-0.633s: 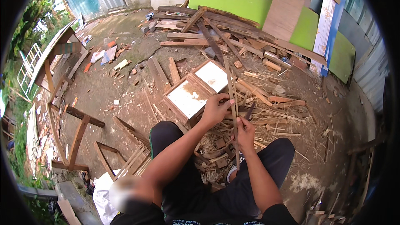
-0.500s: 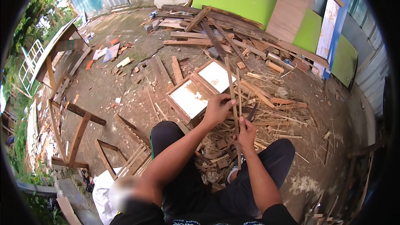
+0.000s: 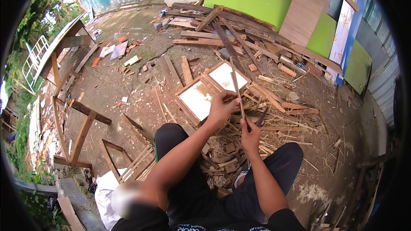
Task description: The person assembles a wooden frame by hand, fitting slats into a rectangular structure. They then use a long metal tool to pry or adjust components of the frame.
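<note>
I sit on the ground with my knees apart. My left hand (image 3: 222, 109) grips a thin pale wooden stick (image 3: 235, 83) near its lower part; the stick points up and away from me. My right hand (image 3: 251, 134) is closed around a dark-bladed knife (image 3: 261, 117), its blade resting against the stick's lower end. Between my legs lies a heap of wood shavings and splinters (image 3: 227, 158). Just beyond my hands sits a wooden frame with two white panels (image 3: 201, 96).
Planks and offcuts (image 3: 231, 30) are piled behind the frame. Green boards (image 3: 252, 0) and plywood sheets lean on the wall at the back right. Wooden frames (image 3: 81, 132) and a trestle stand to my left. A white sack (image 3: 105, 188) lies by my left hip.
The stick has tipped slightly more upright in my left hand, and both hands stay close together on it. The view has shifted a little.
</note>
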`<action>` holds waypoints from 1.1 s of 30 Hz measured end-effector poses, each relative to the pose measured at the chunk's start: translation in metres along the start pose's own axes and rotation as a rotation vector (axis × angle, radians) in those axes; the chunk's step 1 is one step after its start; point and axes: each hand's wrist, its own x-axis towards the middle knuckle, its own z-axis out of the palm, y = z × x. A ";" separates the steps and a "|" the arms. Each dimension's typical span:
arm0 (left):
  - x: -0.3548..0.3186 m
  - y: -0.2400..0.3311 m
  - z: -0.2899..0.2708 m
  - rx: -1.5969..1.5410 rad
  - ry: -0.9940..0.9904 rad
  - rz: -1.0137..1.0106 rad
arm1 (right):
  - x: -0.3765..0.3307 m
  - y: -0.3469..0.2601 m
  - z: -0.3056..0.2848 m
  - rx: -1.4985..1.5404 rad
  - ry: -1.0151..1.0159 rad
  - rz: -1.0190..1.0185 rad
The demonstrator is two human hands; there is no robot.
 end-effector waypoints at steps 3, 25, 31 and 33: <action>0.000 0.000 0.000 -0.088 0.031 -0.030 | -0.004 -0.006 -0.001 -0.010 -0.009 -0.052; 0.006 0.011 -0.007 -0.126 0.239 -0.020 | 0.007 0.002 -0.032 -0.118 0.098 -0.333; 0.006 0.020 -0.013 -0.157 0.286 0.038 | 0.005 -0.020 -0.041 -0.116 -0.074 -0.278; 0.006 0.022 -0.012 -0.145 0.293 0.037 | 0.005 -0.018 -0.043 -0.127 -0.121 -0.360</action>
